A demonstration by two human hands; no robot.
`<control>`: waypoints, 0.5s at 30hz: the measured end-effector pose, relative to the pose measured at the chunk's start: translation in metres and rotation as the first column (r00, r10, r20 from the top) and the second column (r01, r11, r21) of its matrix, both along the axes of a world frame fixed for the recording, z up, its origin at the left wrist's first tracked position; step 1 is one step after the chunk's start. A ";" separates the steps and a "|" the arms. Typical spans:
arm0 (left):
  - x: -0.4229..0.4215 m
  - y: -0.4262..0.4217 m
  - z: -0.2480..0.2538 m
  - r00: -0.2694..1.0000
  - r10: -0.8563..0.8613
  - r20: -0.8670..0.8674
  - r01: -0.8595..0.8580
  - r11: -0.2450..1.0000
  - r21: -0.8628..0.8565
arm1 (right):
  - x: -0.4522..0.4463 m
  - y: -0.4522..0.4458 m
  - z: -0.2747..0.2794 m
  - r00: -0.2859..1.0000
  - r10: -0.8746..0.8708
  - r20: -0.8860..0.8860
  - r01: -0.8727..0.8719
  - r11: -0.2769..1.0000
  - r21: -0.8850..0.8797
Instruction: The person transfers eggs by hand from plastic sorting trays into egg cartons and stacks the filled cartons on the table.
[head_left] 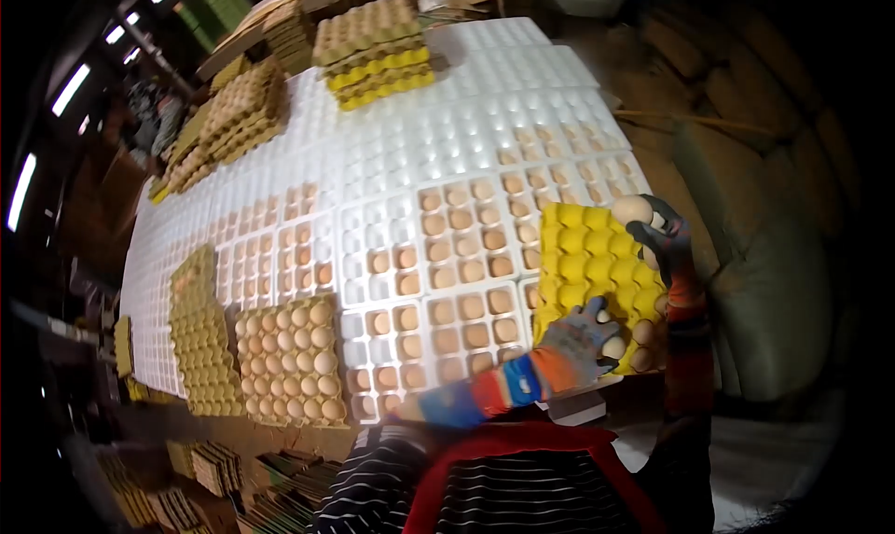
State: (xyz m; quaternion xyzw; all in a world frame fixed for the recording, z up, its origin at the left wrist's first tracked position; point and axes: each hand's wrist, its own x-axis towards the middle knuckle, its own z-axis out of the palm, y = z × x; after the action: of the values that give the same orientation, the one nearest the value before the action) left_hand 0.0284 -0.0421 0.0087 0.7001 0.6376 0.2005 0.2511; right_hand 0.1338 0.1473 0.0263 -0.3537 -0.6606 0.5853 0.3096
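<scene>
My left hand, in a grey glove with a striped sleeve, is at the lower part of a yellow egg tray. Its fingers are curled around a pale egg. My right hand, in a dark grey glove, is raised at the tray's upper right edge, with its fingers closed around an egg. Several brown eggs sit along the tray's right and lower side, while the cups in its upper left hold none. Beneath lie white foam trays with square cells, several filled with eggs.
A full egg tray lies at the left front, beside an olive egg tray. Stacked trays stand at the back, with more stacks at the back left. Large dark sacks line the right side.
</scene>
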 end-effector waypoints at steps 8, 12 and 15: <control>-0.179 -0.178 -0.043 0.471 0.882 0.006 -0.879 0.469 0.082 | -0.142 -0.119 -0.021 0.689 0.442 0.574 -0.683 0.661 0.311; -0.187 -0.209 -0.056 0.430 0.859 -0.279 -0.875 0.472 0.106 | -0.223 -0.171 -0.052 0.614 0.213 0.760 -0.754 0.442 0.485; -0.170 -0.206 -0.061 0.441 0.819 -0.366 -0.880 0.475 0.001 | -0.276 -0.191 -0.071 0.535 0.196 0.822 -0.827 0.319 0.462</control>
State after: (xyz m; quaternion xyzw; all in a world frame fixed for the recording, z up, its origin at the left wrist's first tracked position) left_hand -0.1411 -0.2482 -0.0525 0.2777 0.9498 0.1229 0.0752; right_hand -0.1426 -0.0436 -0.0450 -0.0839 -0.9899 0.1106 -0.0293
